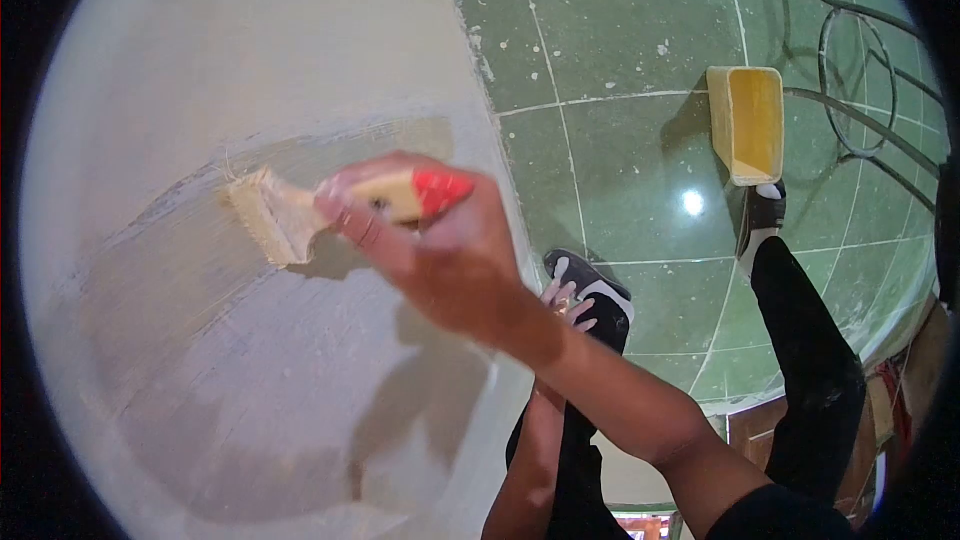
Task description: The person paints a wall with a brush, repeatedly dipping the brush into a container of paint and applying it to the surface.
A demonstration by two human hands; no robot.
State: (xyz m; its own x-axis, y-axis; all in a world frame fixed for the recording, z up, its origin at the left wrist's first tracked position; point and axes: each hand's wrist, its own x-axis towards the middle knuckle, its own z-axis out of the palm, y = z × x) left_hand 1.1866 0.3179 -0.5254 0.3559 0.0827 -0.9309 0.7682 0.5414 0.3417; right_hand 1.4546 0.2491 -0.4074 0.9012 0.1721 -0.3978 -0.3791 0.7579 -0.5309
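A wide paintbrush [400, 196] with a pale wooden handle and a red tip is gripped in my right hand [440, 255]. Its whitish bristle end points left, against the pale wall [250, 40]. Around the bristles the wall shows a streaky, darker, damp-looking band [180, 240], with a lighter patch below it. Beneath my right forearm, my left hand [570, 308] rests on my dark-trousered left leg just by the shoe, fingers spread and nothing visible in them.
On the green tiled floor [620, 180], spotted with white splashes, a yellow rectangular container [717, 120] stands beside my right shoe [765, 208]. Dark looped hoses or cables [822, 60] lie at the upper right. The wall's base edge runs down the middle.
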